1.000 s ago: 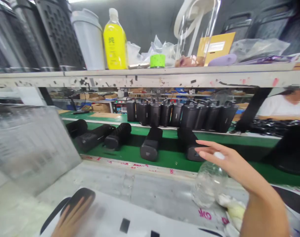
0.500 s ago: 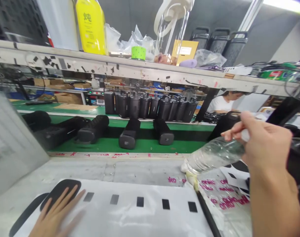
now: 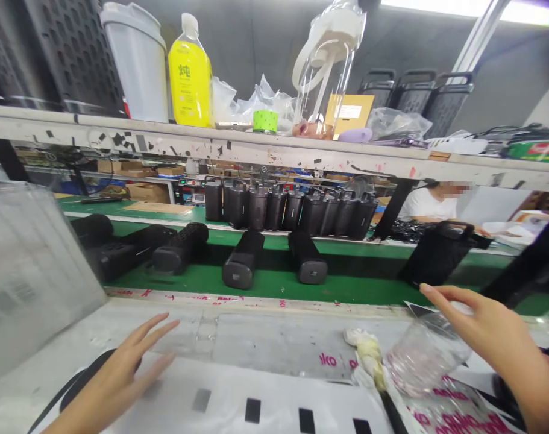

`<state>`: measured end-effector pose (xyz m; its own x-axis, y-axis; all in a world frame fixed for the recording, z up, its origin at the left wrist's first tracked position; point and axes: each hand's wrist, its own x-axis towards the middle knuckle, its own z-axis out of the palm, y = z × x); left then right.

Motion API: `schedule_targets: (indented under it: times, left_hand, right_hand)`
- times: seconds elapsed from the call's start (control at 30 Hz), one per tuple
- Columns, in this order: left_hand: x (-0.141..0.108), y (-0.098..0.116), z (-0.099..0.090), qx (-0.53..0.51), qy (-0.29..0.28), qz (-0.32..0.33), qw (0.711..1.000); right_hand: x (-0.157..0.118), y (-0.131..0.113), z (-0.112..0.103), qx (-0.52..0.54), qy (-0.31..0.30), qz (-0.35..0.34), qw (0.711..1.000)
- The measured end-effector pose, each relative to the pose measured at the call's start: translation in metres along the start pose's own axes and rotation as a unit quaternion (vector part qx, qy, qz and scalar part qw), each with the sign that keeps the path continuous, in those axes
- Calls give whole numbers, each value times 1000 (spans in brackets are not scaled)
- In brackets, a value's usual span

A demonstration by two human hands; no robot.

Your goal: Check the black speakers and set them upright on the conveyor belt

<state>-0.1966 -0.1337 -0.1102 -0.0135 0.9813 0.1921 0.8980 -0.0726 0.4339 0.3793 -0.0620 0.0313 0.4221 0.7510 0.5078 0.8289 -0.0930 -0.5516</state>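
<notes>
My left hand [image 3: 125,367] is open with fingers spread, over the left part of a white sheet [image 3: 229,392] bearing a row of small black squares. A black rounded pad [image 3: 87,377] shows partly beneath it. My right hand [image 3: 486,337] has its fingers stretched out beside a clear plastic bottle [image 3: 419,355], which tilts with its base toward the lower left. The bottle's neck is largely hidden by the hand. Left of the bottle lies a black-handled stick with a cloth-wrapped head [image 3: 367,355], resting across the sheet's right end.
Behind the bench runs a green conveyor [image 3: 274,277] carrying black speakers [image 3: 242,259]. More speakers [image 3: 292,208] stand in a row beyond. An overhead shelf [image 3: 256,144] holds a yellow bottle [image 3: 190,78] and a clear jug [image 3: 326,78]. A person [image 3: 430,202] sits at the far right. A pale box [image 3: 34,289] stands left.
My right hand has moved down with the bottle, and its fingers have straightened from their grip. My left hand has lifted from the black pad. The view has tilted upward.
</notes>
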Motion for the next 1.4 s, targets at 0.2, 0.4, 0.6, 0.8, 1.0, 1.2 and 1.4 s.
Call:
schedule_targets:
  times: [0.2, 0.4, 0.6, 0.8, 1.0, 1.2, 1.4]
  left_hand:
    - [110, 57, 14, -70, -3, 23, 997]
    - [190, 93, 61, -59, 69, -77, 993]
    - [205, 110, 88, -71, 87, -126, 986]
    - [202, 125, 106, -59, 145, -140, 978]
    - [224, 172, 137, -75, 134, -111, 982]
    - [241, 249, 173, -53, 85, -51, 994]
    - [250, 160, 110, 70, 99, -7, 993]
  right_hand:
    - [-11, -73, 40, 21, 157, -166, 973]
    - [-1, -121, 211, -75, -45, -23, 996]
    - [5, -101, 284, -103, -136, 64, 983]
    - [15, -55, 265, -82, -82, 126, 985]
    - [43, 1, 239, -38, -6, 259, 965]
    - [45, 5, 241, 3, 0, 258, 966]
    - [33, -5, 254, 5, 36, 239, 970]
